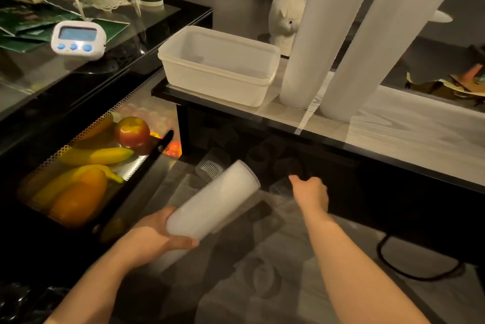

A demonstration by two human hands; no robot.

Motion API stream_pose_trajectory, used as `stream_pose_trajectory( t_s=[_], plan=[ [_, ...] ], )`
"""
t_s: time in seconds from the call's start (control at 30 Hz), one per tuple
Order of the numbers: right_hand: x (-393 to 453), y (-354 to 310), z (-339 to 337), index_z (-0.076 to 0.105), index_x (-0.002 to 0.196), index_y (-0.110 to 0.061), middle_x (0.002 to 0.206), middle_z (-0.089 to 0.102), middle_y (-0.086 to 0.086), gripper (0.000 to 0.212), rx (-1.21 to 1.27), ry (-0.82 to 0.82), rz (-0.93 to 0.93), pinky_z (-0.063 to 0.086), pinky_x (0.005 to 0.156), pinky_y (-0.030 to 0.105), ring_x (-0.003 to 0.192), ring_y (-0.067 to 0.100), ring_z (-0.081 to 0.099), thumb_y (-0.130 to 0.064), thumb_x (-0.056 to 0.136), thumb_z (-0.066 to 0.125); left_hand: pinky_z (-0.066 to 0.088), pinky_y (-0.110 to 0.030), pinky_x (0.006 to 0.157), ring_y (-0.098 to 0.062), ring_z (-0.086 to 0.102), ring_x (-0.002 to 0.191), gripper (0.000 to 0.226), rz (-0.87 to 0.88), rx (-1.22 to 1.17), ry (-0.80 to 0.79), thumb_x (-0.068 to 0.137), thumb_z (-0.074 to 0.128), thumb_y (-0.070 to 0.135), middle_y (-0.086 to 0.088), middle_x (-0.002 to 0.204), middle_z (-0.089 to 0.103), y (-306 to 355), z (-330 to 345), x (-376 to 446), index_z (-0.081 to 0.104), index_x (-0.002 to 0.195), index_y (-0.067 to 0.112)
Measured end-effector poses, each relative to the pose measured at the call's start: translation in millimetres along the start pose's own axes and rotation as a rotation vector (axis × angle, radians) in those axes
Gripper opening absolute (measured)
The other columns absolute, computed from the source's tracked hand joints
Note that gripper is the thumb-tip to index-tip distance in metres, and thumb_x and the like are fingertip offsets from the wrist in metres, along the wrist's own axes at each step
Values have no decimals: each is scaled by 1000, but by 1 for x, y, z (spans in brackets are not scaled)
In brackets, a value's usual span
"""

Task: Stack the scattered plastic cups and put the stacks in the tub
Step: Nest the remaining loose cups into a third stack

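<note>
Dim floor fills the lower half of your head view, with a glass-topped counter [393,124] running across above it. On that counter sits the tub [217,66], holding nothing that shows, and just to its right two tall finished stacks [309,43] stand upright.

Your left hand [154,237] is wrapped around the base of a shorter stack of cups [212,203], fingers curled under it. Its long axis tilts up and to the right, with the open mouth aimed towards your other hand.

Your right hand [311,191] is stretched forward and low, close to the dark space under the counter. It seems to be closing on a clear loose cup [279,190] lying just to its left, but the cup is so transparent that you cannot tell whether the fingers already have it.

More loose cups [212,166] lie on the floor beyond the stack's mouth, hard to count. The right hand is the nearer one to them; the stack's mouth lies just left of it, so the coming move looks like a short sideways carry into that opening.
</note>
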State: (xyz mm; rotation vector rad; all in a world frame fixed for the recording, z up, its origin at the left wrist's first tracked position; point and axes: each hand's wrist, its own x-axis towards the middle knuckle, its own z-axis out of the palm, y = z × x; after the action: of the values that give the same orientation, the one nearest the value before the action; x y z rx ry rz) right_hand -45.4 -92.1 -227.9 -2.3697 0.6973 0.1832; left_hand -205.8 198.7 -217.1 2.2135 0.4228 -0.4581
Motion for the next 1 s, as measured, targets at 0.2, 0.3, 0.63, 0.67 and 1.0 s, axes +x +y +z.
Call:
stream_pose_trajectory(
  t_s=[0.2,0.3,0.63,0.67,1.0],
  plan=[
    [15,38,24,69,97,-8,81,66,2,30,106,-196,-66,51,80,35,74,20,63,-37,90,68,48,-23,71,-2,57,91,75,5,-5,21,59,93,44,15,103,59,-12,3,-1,46,117,37],
    [4,43,21,65,89,-16,88,65,2,24,216,-296,-171,48,77,34,89,22,61,-38,96,58,50,-22,74,0,58,90,69,15,48,-3,60,92,46,14,101,61,-16,5,-3,48,112,38],
    [-49,33,-22,60,80,-20,71,57,-8,30,415,-606,-424,43,71,29,69,8,51,-36,101,48,52,-22,79,-3,61,97,103,33,122,-57,39,82,66,15,109,64,-21,10,1,51,134,40],
    [-51,30,-23,59,79,-20,72,56,-8,30,414,-597,-435,42,71,29,69,9,50,-37,101,47,53,-23,81,-3,61,97,106,33,134,-57,37,80,68,16,109,64,-20,9,1,50,134,40],
    [-62,16,-19,60,85,-20,83,61,-5,28,499,-462,-507,46,80,31,81,10,56,-38,101,46,55,-29,86,-5,59,99,97,78,84,-35,45,84,63,17,110,61,-7,6,-1,48,133,44]
  ],
)
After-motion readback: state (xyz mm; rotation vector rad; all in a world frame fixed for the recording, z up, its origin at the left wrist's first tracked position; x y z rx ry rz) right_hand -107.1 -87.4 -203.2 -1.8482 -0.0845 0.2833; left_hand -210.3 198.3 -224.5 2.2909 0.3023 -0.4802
